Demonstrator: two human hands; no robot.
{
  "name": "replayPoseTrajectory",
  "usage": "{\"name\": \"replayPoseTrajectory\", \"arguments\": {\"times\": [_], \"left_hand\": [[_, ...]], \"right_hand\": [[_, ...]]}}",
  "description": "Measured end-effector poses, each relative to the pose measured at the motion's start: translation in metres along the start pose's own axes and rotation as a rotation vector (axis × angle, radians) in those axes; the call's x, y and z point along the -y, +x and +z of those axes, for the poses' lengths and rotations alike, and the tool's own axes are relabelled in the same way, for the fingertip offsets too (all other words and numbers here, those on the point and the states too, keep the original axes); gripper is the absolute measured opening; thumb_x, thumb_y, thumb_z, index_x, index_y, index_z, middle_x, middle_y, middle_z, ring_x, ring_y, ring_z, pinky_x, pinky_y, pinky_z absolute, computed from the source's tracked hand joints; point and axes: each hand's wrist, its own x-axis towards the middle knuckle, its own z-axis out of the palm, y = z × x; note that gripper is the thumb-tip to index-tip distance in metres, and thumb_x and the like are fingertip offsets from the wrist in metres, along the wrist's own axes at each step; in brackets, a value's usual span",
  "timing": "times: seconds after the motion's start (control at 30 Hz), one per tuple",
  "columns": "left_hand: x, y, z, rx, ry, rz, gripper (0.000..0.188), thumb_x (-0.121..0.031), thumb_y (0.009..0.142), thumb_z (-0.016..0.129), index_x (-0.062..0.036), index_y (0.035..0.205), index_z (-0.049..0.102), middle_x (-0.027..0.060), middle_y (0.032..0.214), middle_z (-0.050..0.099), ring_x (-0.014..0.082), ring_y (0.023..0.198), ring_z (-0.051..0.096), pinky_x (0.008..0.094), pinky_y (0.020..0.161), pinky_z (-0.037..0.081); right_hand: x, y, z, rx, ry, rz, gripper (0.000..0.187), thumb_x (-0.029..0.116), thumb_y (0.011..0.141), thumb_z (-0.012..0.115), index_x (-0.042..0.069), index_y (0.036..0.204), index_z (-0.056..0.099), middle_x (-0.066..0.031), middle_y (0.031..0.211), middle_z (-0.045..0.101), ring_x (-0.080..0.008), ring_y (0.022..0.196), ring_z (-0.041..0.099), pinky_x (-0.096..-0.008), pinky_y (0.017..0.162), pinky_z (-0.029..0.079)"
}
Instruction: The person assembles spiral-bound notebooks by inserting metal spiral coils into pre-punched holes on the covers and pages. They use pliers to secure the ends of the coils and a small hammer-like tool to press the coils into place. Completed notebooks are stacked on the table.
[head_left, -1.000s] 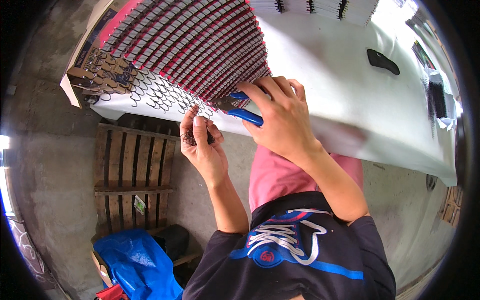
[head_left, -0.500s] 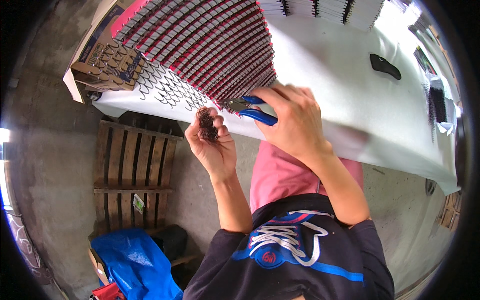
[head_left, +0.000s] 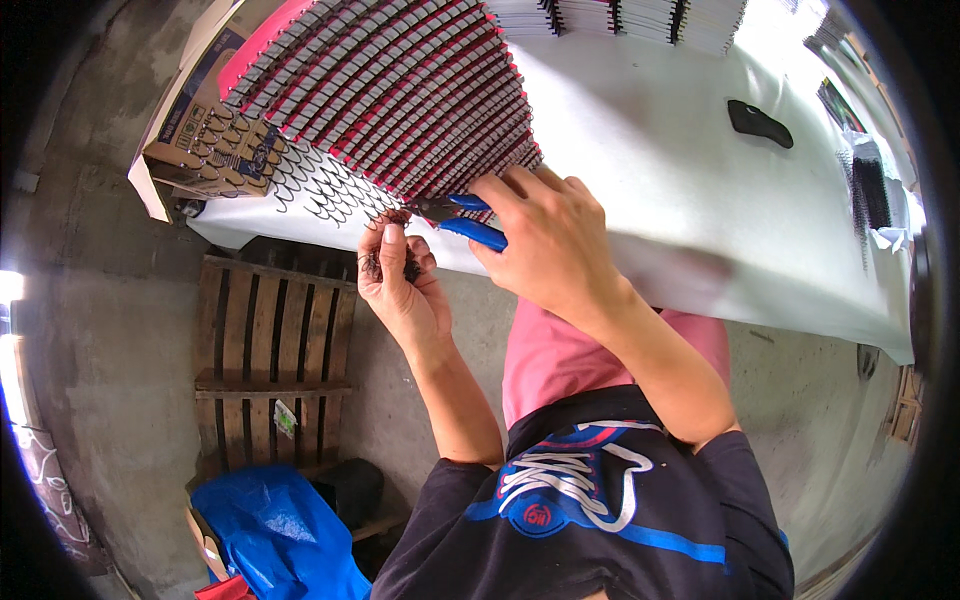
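A pair of wire cutters with blue handles (head_left: 474,235) is gripped in my right hand (head_left: 556,245), its jaws at the near edge of a fanned row of spiral-bound books (head_left: 400,95). The books have red and pale edges and dark coils. Long loose coil ends (head_left: 325,188) stick out past their left side, hanging over the white cloth. My left hand (head_left: 405,305) is closed on a clump of dark wire offcuts (head_left: 408,268), thumb raised close to the cutter jaws. Whether the jaws touch a coil, I cannot make out.
A white-covered table (head_left: 640,150) bears more bound books (head_left: 640,18) at the back and a black object (head_left: 760,124) at right. A cardboard box (head_left: 215,150) stands at the left end. Below are a wooden pallet (head_left: 262,340) and a blue plastic sheet (head_left: 275,530).
Both hands have shifted left, the cutters along with the right one. The left thumb has come up over the wire clump, near the jaws.
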Motion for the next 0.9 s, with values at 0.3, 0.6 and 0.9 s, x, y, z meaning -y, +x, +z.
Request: {"name": "replayPoseTrajectory", "arguments": {"times": [0.3,0.6,0.9], "left_hand": [[0.003,0.003,0.009,-0.07,-0.083,0.026,0.021,-0.008,0.084,0.065,-0.0029,0.102,0.057,0.0053,0.088,0.061,0.0062,0.063,0.054,0.0174,0.049,0.042],[0.001,0.006,0.0,0.005,-0.079,0.003,0.02,-0.012,0.089,0.057,-0.0053,0.107,0.053,0.0046,0.093,0.059,0.004,0.063,0.049,0.0123,0.047,0.04],[0.004,0.01,-0.004,0.043,-0.083,0.038,0.025,-0.012,0.087,0.063,-0.0033,0.109,0.057,0.0063,0.091,0.062,0.006,0.063,0.054,0.0149,0.049,0.041]], "right_hand": [[-0.007,-0.002,0.002,0.128,0.088,0.081,0.025,0.023,0.069,0.07,0.011,0.089,0.063,-0.0069,0.082,0.063,-0.0237,0.076,0.062,-0.0395,0.071,0.047],[-0.001,0.004,-0.005,-0.073,-0.019,-0.019,0.032,0.025,0.067,0.071,0.014,0.095,0.061,-0.0044,0.09,0.059,-0.0216,0.091,0.056,-0.0425,0.08,0.038],[0.002,0.006,-0.002,-0.001,0.049,0.01,0.022,0.024,0.068,0.07,0.011,0.083,0.061,-0.006,0.076,0.061,-0.0226,0.074,0.062,-0.0374,0.069,0.044]]}}
